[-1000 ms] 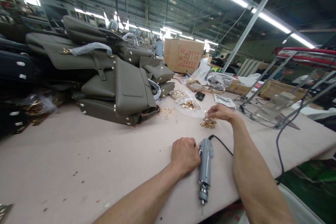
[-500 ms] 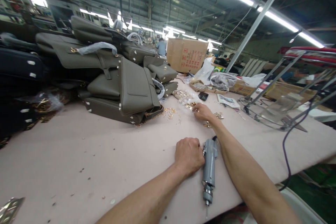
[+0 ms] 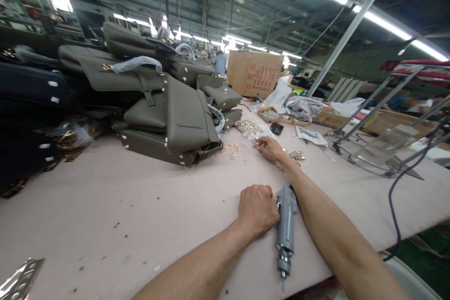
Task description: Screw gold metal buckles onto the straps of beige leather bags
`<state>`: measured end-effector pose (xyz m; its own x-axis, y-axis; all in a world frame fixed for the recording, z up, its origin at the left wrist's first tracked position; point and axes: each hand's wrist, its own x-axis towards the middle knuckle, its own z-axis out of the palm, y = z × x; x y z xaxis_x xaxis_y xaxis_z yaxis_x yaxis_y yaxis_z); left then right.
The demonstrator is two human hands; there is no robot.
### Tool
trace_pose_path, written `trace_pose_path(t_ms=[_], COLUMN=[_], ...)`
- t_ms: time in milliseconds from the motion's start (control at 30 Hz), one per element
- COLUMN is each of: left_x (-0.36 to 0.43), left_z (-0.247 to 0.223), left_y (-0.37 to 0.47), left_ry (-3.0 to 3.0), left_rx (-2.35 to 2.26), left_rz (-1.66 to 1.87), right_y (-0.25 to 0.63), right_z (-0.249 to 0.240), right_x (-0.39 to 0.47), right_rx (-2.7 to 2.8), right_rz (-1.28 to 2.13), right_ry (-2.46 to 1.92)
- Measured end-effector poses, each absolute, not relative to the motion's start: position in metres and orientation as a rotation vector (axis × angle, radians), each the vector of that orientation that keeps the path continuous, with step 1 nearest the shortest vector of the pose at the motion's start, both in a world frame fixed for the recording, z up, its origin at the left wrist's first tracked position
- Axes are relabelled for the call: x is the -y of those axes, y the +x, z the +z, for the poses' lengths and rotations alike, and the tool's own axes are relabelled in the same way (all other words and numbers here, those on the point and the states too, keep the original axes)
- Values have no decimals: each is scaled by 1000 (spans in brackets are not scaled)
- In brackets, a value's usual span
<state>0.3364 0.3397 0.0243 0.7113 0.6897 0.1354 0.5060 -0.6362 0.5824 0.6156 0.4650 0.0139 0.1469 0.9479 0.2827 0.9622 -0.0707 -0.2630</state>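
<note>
My left hand (image 3: 258,210) rests on the table as a closed fist, its knuckles up. What it holds, if anything, is hidden. Right beside it lies a grey electric screwdriver (image 3: 286,225), its bit pointing towards me. My right hand (image 3: 270,149) reaches further out, fingers curled down and drawn together at some gold metal fittings (image 3: 256,141). Whatever is between those fingertips is too small to make out. More gold fittings (image 3: 297,155) lie by the right wrist. Small gold screws or studs (image 3: 232,151) are scattered left of that hand.
Dark olive handbags (image 3: 188,117) are piled on the left, beside black ones (image 3: 28,89). A cardboard box (image 3: 253,74) stands behind. A metal rack (image 3: 365,150) and a dark cable (image 3: 393,211) are at right. A gold plate (image 3: 23,279) lies at the near left.
The view has shifted slightly, so everything sits a little further right. My right fingers have moved slightly onto the gold fittings. My left hand stays beside the screwdriver.
</note>
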Motion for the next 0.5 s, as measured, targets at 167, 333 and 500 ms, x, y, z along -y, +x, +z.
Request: trace_pose_path(t_ms=[167, 333, 500], left_x=[-339, -340, -340], left_z=[24, 23, 19], left_y=[337, 337, 338], left_ry=[2395, 2371, 2373], left_rx=[-920, -914, -906], left_rz=[501, 470, 506], right_y=[614, 630, 647], right_z=[19, 54, 74], right_x=[-464, -435, -402], right_rx=[1854, 1668, 1605], right_rz=[113, 280, 305], right_ry=[-1964, -1907, -1979])
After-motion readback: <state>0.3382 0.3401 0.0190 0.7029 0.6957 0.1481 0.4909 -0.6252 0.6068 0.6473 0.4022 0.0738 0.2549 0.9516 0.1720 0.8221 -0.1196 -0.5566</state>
